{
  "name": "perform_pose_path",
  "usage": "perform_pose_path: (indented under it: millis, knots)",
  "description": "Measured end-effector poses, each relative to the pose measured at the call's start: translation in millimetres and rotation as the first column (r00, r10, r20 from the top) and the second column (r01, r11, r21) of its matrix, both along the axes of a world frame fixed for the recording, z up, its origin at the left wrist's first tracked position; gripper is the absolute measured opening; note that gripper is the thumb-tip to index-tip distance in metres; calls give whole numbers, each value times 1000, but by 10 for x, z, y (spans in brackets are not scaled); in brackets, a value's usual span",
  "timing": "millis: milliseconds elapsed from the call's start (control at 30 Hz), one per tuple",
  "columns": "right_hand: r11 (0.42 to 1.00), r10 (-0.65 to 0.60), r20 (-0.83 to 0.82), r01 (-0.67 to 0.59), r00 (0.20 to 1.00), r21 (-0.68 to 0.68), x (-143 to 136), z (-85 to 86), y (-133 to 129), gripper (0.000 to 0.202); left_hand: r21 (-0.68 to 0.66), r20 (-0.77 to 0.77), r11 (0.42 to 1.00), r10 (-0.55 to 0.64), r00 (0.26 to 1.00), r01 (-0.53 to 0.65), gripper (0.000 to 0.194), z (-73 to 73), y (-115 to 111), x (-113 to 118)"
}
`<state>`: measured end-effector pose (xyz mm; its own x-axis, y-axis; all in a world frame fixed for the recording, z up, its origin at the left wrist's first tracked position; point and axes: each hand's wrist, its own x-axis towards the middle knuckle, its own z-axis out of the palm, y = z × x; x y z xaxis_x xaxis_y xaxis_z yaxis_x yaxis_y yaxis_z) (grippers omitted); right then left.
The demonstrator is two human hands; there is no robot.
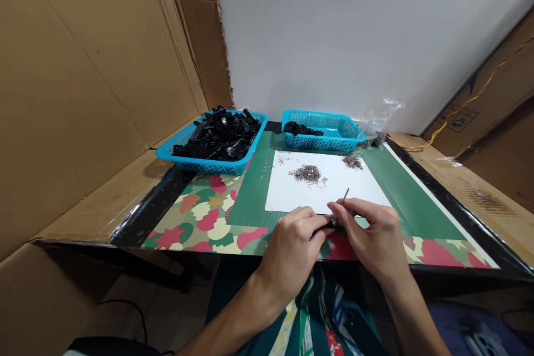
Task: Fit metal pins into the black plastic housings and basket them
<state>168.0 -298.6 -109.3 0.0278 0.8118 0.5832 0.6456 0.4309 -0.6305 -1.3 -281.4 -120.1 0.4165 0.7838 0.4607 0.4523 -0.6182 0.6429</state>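
Near the table's front edge my left hand (297,239) is closed on a small black part (334,223), mostly hidden by the fingers. My right hand (369,228) pinches a thin metal rod (346,196), its upper end sticking up above the fingers and its lower end at the black part. Just beyond the hands lies a white sheet (283,194), bearing a pile of tiny metal pieces (307,173) in the middle and a smaller pile (352,162) at its back right. A few loose metal pieces (286,159) are scattered at the sheet's back left.
A blue basket (208,166) heaped with black plastic parts (225,132) stands at the back left. Another blue basket (334,143) holds fewer black parts (301,129). Beside it is a clear plastic bag (379,122). Cardboard (100,67) walls the left side; a yellow cable (459,108) runs at right.
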Motion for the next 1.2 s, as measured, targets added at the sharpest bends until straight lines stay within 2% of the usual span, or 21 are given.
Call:
perform_pose_path:
  millis: [67,167,233,300,333,400,467,533,633,767,867,1067,1133,1200]
  knots:
    - [1000,-1,-49,0,999,-28,-19,-6,-4,26,-43,16,999,0,1000,1,20,-5,8,0]
    - [997,-42,-211,29,977,-65,41,38,14,31,-102,51,995,14,999,-9,19,-11,16,-3]
    - [996,-79,-335,63,939,-59,180,106,76,36,-113,80,994,23,997,-14,18,-7,16,-6]
    - [997,-47,-390,19,919,-75,392,195,197,38,-117,99,993,34,995,-22,14,9,6,-8]
    - [995,-26,-370,-10,929,-96,514,242,281,37,-125,97,992,41,994,-29,11,20,-2,-8]
    - [988,-3,-229,-32,974,-151,757,327,486,34,-146,78,988,56,995,-44,7,44,-23,-9]
    - [980,-47,-14,43,999,-193,965,384,723,27,-147,48,988,61,997,-53,8,60,-45,-9]
    - [968,-52,179,94,982,-234,1116,399,957,28,-117,21,991,63,998,-60,8,63,-62,-11]
    - [925,51,325,78,944,-372,1246,339,1224,36,-67,-5,996,66,998,-67,11,48,-71,-14]
    - [921,-41,337,167,940,-352,1304,178,1351,43,-32,1,998,50,999,-50,16,27,-61,-14]
    - [933,-69,312,173,948,-317,1309,74,1365,42,-18,4,999,40,999,-40,18,28,-56,-13]
    - [923,-5,287,115,958,-368,1358,-30,1432,35,-18,-31,998,56,998,-57,19,52,-76,-9]
    - [921,14,277,95,961,-377,1381,-31,1434,31,-20,-43,998,59,997,-60,19,59,-83,-6]
    - [908,84,266,36,960,-417,1401,-5,1409,31,-20,-57,997,70,996,-71,17,63,-90,-4]
